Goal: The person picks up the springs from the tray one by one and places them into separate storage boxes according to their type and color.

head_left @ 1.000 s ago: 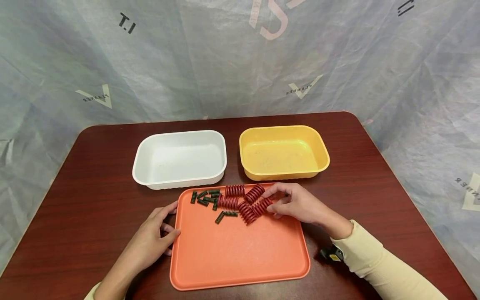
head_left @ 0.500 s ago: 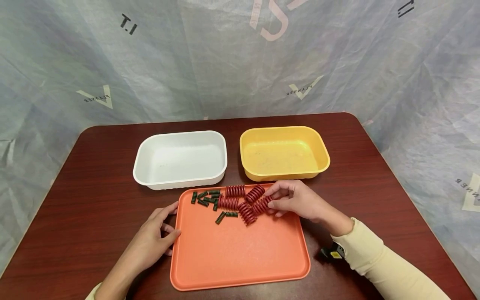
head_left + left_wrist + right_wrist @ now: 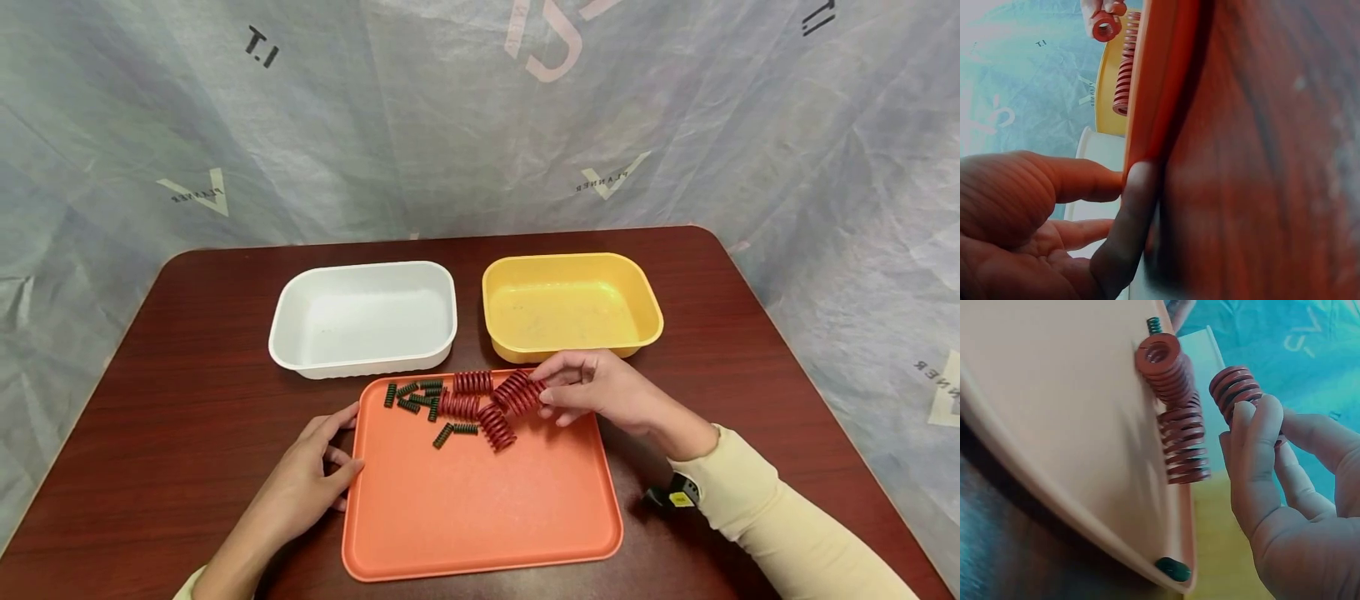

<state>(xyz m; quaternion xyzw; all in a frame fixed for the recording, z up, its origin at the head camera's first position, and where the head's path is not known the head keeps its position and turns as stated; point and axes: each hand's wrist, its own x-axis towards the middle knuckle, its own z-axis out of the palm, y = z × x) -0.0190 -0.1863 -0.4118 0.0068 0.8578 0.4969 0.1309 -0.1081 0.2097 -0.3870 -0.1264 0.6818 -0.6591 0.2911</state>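
My right hand (image 3: 600, 392) pinches a red coil spring (image 3: 1235, 390) between thumb and fingers, raised just off the orange tray (image 3: 480, 517). In the left wrist view the spring's hollow end (image 3: 1105, 27) shows beside those fingers. More thick red springs (image 3: 459, 406) lie along the tray's far side, one of them (image 3: 497, 427) slanting toward the middle. Several small dark green springs (image 3: 408, 406) are scattered to their left. At the tray's left edge my left hand (image 3: 303, 475) grips the rim, its fingertips against the tray wall in the left wrist view.
Behind the tray stand a white bin (image 3: 367, 362) on the left and a yellow bin (image 3: 573, 350) on the right. A dark green rounded object (image 3: 1172, 569) lies in a tray corner in the right wrist view. A sheet (image 3: 420, 125) hangs behind the table.
My right hand has risen slightly, and the red spring it pinches has shifted up and away from its neighbours. My left hand stays at the tray's rim.
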